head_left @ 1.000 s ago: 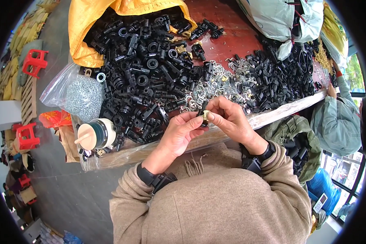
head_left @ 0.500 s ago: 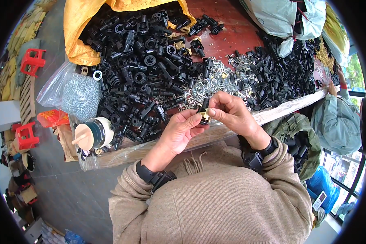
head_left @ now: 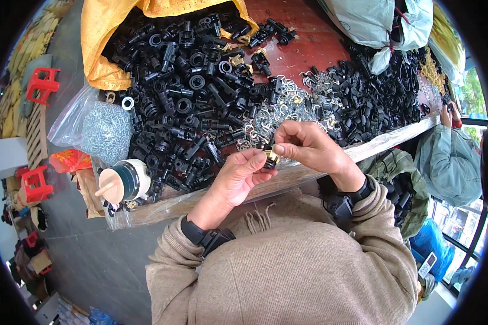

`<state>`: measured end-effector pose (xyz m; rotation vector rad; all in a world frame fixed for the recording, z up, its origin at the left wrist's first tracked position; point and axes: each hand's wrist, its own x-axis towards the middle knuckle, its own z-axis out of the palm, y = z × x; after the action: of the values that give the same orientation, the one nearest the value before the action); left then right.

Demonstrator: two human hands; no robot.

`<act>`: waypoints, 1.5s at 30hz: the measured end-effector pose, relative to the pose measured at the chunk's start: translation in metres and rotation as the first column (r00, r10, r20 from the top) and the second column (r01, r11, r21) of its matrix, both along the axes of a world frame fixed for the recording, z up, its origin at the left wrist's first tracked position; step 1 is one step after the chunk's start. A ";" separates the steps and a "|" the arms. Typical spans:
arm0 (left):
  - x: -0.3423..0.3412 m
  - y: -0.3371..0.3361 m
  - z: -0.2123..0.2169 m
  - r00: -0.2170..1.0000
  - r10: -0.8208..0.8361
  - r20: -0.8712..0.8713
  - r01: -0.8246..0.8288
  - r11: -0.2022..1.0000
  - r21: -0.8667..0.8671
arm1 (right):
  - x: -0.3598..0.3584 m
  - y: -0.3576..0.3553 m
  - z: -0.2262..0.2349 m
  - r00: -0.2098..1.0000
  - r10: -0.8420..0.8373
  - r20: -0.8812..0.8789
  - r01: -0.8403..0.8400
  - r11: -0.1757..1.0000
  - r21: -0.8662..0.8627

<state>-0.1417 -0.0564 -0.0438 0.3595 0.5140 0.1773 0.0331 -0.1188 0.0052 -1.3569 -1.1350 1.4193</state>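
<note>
My left hand (head_left: 236, 177) is closed, thumb and fingers pinching a small black part with a brass-coloured piece (head_left: 271, 158) at the table's near edge. Thumb and forefinger of my right hand (head_left: 319, 153) are pinched together at the upper side of that part; the fingers hide much of it. Just beyond my hands lies a heap of bent silvery metal hooks (head_left: 290, 108). To the left of it spreads a big pile of black cylindrical fittings (head_left: 184, 103), with a few brass-coloured bits among them.
A yellow woven sack (head_left: 106, 54) lies at the far left, near a clear bag of screws (head_left: 107, 132). A lidded cup (head_left: 124, 181) stands at the near left corner. Small black pieces (head_left: 368, 92) are heaped rightward. Another person's sleeve (head_left: 444, 154) shows at far right.
The held part has turned, so its black upright end shows less and more of the brass-coloured piece shows. My right fingers have shifted slightly left over it; my left hand barely moved.
</note>
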 end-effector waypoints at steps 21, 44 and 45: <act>0.002 0.009 0.011 1.000 0.023 -0.018 -0.021 0.994 0.106 | 0.008 -0.013 -0.020 0.906 -0.210 0.367 0.195 0.978 0.080; 0.001 0.000 0.007 0.993 0.107 -0.040 -0.094 0.963 0.254 | 0.058 -0.023 -0.050 0.129 -0.414 0.901 0.132 0.908 0.398; 0.001 0.000 0.007 0.993 0.110 -0.043 -0.096 0.964 0.248 | 0.060 -0.023 -0.051 0.152 -0.427 0.891 0.134 0.902 0.410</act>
<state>-0.1408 -0.0562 -0.0364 0.5812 0.5690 0.3339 0.0928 -0.1421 -0.0459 -2.2176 -1.5870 -0.1263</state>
